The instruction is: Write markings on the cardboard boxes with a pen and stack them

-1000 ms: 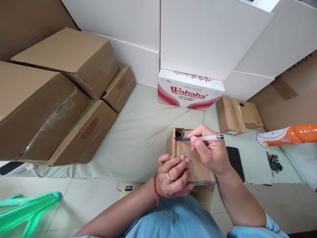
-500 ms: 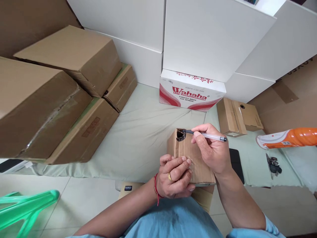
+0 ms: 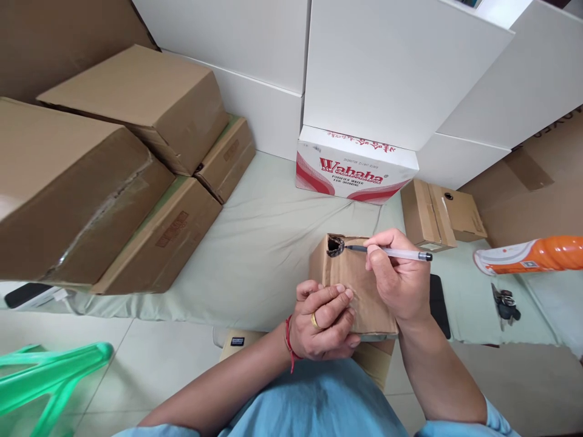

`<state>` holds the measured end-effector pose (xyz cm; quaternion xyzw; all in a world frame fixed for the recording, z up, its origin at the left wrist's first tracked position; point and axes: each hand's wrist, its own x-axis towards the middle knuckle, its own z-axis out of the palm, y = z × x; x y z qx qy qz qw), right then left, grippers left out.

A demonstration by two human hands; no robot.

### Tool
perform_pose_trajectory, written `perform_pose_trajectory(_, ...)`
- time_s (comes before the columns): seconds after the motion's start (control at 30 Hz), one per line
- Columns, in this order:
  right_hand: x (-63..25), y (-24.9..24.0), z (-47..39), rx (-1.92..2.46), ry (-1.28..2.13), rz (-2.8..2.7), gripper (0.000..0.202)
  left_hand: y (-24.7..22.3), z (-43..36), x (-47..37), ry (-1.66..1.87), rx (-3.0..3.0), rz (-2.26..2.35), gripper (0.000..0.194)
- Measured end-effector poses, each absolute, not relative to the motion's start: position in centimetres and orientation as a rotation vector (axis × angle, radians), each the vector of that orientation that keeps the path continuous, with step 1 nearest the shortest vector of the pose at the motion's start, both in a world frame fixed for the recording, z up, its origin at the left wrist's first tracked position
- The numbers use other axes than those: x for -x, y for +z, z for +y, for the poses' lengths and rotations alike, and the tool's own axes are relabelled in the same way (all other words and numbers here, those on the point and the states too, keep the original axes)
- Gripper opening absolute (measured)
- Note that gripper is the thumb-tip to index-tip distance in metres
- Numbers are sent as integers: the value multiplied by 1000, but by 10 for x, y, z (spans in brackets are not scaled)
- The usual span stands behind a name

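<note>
A small brown cardboard box point(image 3: 364, 303) stands at the table's front edge, with a ragged, dark-rimmed hole in its far left corner. My right hand point(image 3: 401, 279) pinches a clear pen point(image 3: 405, 254) with a black end, its tip touching or just over the cardboard right of the hole. My left hand point(image 3: 324, 320), with a gold ring and a red cord at the wrist, lies on the box's near left part, fingers curled together over its edge. The palm side is hidden.
Large brown boxes point(image 3: 132, 91) are stacked at the left. A white and red Wahaha box point(image 3: 355, 170) stands against the white panels. Right are smaller boxes point(image 3: 426, 212), an orange bottle point(image 3: 537, 254), keys point(image 3: 506, 303) and a black flat object point(image 3: 438, 306). A green stool point(image 3: 54, 376) is lower left.
My right hand and the pen have moved right, and the pen tip is now a little away from the hole's rim. The left hand keeps its hold on the box.
</note>
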<state>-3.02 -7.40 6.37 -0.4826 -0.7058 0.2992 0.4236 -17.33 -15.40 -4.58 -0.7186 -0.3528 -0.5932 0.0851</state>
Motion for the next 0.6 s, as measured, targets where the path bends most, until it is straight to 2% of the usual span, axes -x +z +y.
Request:
perform_pose_trajectory(0.2,27,64,-78,1092,784,-1851,14,-48,-154,174,-1758,2153,-1039,17)
perform_pose_trajectory(0.33,25,57,-78,1027,780,-1574,14,-46,-157,175,-1725,2188,-1071,18)
perform_pose_trajectory(0.47,6,41,-86,1053,580,-1421,18,-36,-164,183,-1622,2280,-1144,22)
perform_pose_trajectory(0.6,-39,11,-101,1268,298,-1530,19,-33,-177,199,-1579,2376,-1193,22)
